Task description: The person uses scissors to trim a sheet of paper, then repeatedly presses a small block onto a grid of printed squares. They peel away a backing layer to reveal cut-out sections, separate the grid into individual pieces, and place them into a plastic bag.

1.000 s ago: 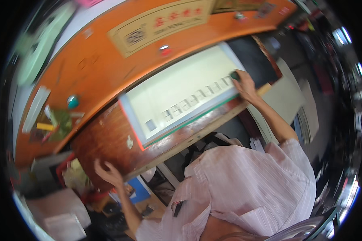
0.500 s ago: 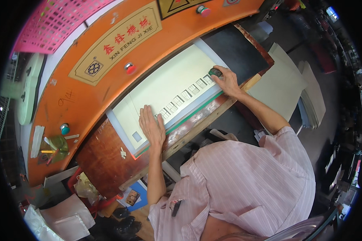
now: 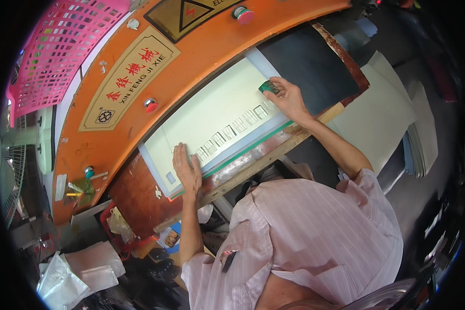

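A pale cream sheet (image 3: 212,108) lies on a bluish-white board (image 3: 262,63) with a green strip along its near edge. Along the near side of the sheet runs a row of small rectangular cut-outs or pieces (image 3: 230,133); I cannot tell which. My left hand (image 3: 187,171) rests flat on the left part of the sheet, fingers stretched, beside the row's left end. At the row's right end, my right hand (image 3: 290,101) grips a small dark-green block (image 3: 268,87) between thumb and fingers. Whether the block touches the sheet is unclear.
An orange machine front (image 3: 196,57) with red push-buttons (image 3: 150,105) arches behind the board. A brown wooden table (image 3: 139,199) extends left, a dark plate (image 3: 310,64) right. Stacked pale sheets (image 3: 380,111) stand far right. A pink basket (image 3: 62,57) sits upper left.
My right hand has tilted the green block, showing more of its green side, and shifted slightly away from the row. The left hand stays flat on the sheet. The whole view has shifted a little.
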`<control>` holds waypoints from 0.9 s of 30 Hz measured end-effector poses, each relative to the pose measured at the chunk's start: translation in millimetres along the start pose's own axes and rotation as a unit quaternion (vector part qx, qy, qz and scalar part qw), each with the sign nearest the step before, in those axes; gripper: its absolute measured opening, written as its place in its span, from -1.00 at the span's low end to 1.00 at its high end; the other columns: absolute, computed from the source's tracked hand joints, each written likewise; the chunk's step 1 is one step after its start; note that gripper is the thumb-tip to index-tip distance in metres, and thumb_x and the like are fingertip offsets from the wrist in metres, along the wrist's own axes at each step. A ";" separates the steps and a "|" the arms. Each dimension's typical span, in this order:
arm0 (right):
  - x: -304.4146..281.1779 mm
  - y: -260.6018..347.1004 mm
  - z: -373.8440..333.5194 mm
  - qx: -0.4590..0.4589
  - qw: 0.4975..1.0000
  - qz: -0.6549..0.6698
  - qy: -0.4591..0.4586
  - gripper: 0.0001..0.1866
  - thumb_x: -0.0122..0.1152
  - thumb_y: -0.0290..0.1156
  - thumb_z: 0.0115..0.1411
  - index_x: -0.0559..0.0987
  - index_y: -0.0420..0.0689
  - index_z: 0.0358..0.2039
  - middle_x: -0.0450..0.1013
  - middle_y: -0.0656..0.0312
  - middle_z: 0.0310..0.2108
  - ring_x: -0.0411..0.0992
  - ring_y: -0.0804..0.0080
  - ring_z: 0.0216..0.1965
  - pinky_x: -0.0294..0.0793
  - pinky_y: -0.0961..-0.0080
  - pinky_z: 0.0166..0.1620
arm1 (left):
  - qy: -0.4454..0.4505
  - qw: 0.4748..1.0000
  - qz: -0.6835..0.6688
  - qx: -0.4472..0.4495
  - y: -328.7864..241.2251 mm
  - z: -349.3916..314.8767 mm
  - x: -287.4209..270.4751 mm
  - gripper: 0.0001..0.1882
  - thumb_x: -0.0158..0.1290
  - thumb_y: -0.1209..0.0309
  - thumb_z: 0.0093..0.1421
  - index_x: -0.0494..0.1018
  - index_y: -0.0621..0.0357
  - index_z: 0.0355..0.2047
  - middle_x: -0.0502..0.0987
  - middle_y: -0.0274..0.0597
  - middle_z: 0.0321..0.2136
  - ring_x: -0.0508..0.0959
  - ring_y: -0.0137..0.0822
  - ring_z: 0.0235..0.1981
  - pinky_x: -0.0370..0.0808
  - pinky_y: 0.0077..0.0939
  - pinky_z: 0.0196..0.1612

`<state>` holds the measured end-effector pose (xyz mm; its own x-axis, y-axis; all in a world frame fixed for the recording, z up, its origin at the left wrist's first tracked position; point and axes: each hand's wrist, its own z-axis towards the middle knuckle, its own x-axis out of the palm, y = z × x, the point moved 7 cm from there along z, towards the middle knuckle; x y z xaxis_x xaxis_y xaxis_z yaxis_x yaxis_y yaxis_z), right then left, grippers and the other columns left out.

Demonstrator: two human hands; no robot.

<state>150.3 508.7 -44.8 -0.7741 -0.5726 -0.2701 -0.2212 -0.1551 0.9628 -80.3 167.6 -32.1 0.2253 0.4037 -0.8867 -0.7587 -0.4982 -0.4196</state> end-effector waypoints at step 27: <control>316.5 129.8 -71.0 -0.264 0.941 -0.061 0.203 -0.52 0.53 -0.35 0.14 0.57 -0.35 -0.01 0.53 -0.06 -0.10 0.60 0.00 -0.15 0.65 0.27 -0.12 | -0.164 0.960 -0.059 -0.217 69.9 -161.3 -29.1 -0.84 0.15 0.45 0.24 0.69 0.12 -0.21 0.66 -0.12 -0.40 0.60 -0.07 -0.41 0.51 -0.17 -0.23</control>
<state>-81.3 250.2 -4.9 -0.4484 -0.7677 -0.4578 0.1141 -0.5572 0.8225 -41.3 -2.7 -66.8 0.0343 0.6615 -0.7492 -0.3967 -0.6790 -0.6177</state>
